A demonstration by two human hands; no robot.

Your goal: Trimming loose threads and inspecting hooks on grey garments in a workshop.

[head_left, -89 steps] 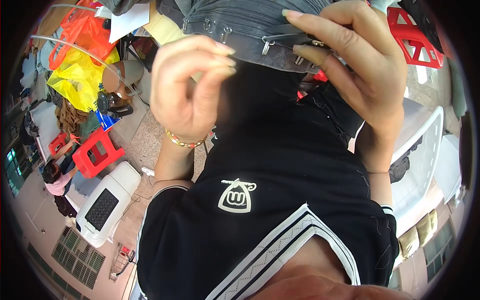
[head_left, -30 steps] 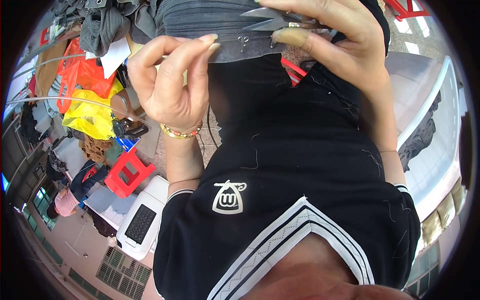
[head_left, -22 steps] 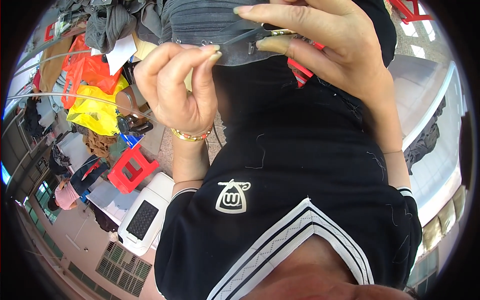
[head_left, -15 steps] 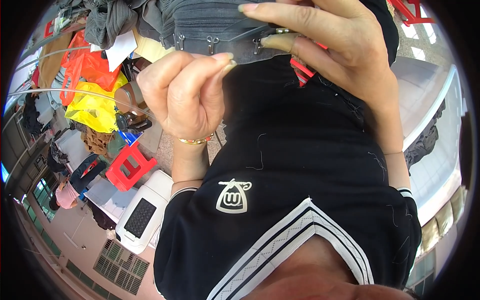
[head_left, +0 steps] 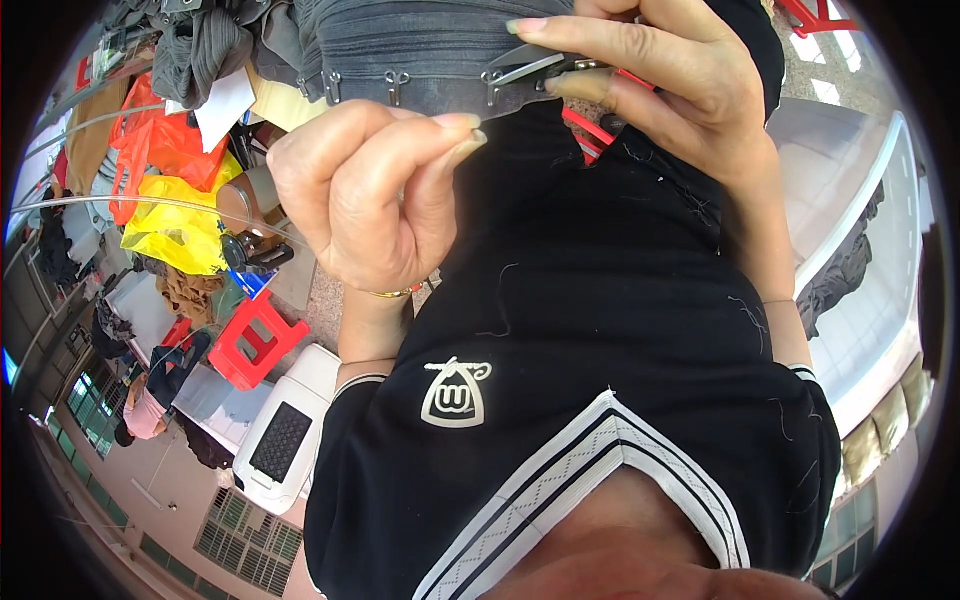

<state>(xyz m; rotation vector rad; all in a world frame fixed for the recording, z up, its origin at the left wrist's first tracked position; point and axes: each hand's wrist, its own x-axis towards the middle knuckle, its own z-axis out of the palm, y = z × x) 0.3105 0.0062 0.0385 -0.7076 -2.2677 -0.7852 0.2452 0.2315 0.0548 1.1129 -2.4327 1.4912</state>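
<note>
My left hand (head_left: 370, 190), with a bracelet at its wrist, is closed in a pinch below the grey ribbed garment (head_left: 400, 40). Its thumb and fingertip are at the garment's lower edge; what lies between them is too small to make out. Metal hook fasteners (head_left: 397, 88) sit in a row along that edge. My right hand (head_left: 665, 85) grips small metal thread snips (head_left: 528, 68), mostly hidden by the fingers. Their two blades point left and stand apart over the garment, close to the rightmost fastener.
Left of me are a red bag (head_left: 180, 130), a yellow bag (head_left: 175, 225), a red plastic stool (head_left: 258, 340) and a white box (head_left: 290, 430). More grey cloth (head_left: 205, 55) is heaped at the upper left. A pale table (head_left: 870, 300) stands at right. A person in pink (head_left: 145, 412) is farther off.
The snips' blades have come into clearer view and tilt more upward to the right, near the fastener. The garment has shifted slightly left. My left hand keeps its pinch.
</note>
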